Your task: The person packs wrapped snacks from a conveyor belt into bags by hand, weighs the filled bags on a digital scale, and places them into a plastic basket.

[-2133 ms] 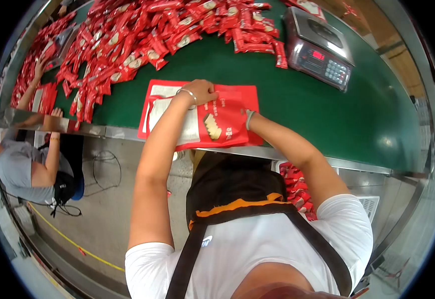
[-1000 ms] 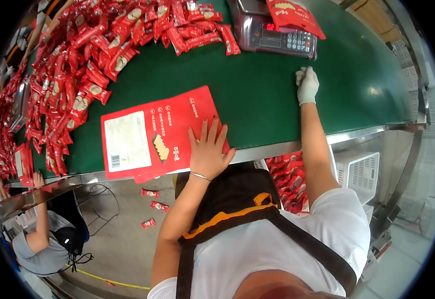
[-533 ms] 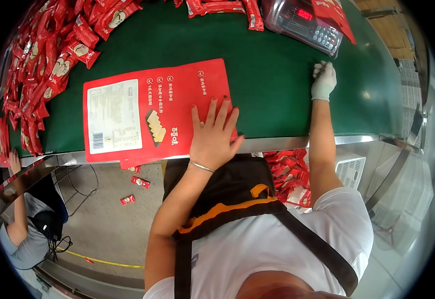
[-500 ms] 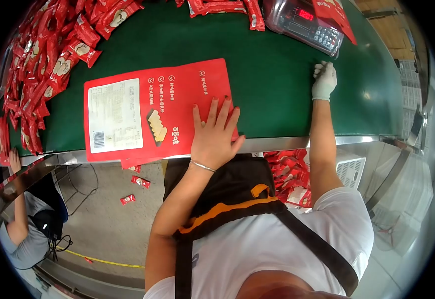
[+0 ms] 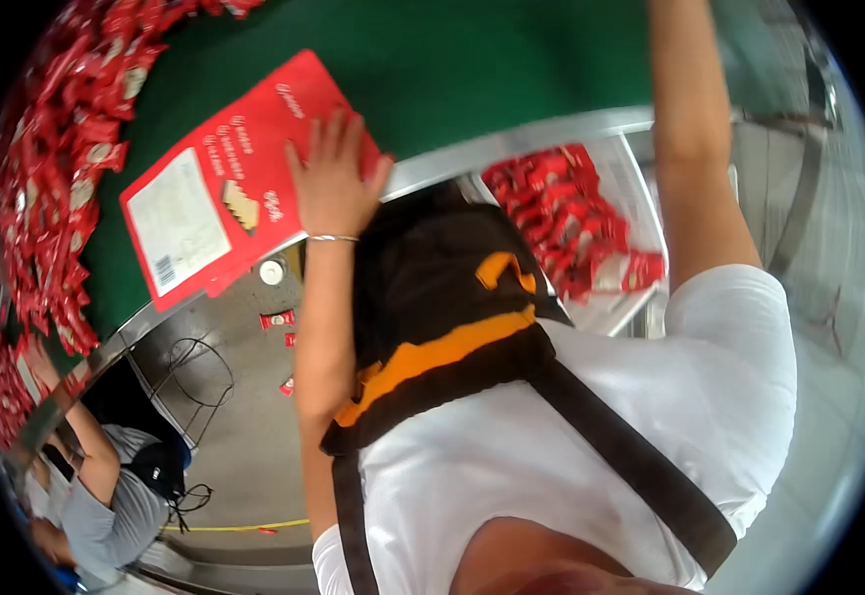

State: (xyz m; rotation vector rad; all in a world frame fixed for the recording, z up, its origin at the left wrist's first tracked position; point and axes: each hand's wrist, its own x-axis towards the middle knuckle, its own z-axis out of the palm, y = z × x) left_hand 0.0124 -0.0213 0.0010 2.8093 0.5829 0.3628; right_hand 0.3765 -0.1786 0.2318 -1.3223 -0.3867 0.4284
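Observation:
My left hand point(image 5: 335, 188), with a bracelet at the wrist, lies flat on the right part of a red pouch point(image 5: 272, 149), its fingers spread. The pouch has a white label with a barcode on its left part and rests at the front edge of the green table, its lower corner jutting over the metal rim. Another red edge peeks out beneath it. My right arm reaches up past the top edge of the view, so the right hand is not visible, nor is anything it may touch.
Small red packets point(image 5: 56, 178) are heaped at the left of the green table point(image 5: 472, 69). Under its metal edge, a white crate point(image 5: 641, 188) holds red packages. Several small packets lie on the floor. A co-worker in a grey shirt point(image 5: 120, 511) is at the lower left.
The view has shifted and turned. My right arm now stretches farther forward, taking its gloved hand and the scale out of view. My left hand still lies on the pouch, which appears more tilted.

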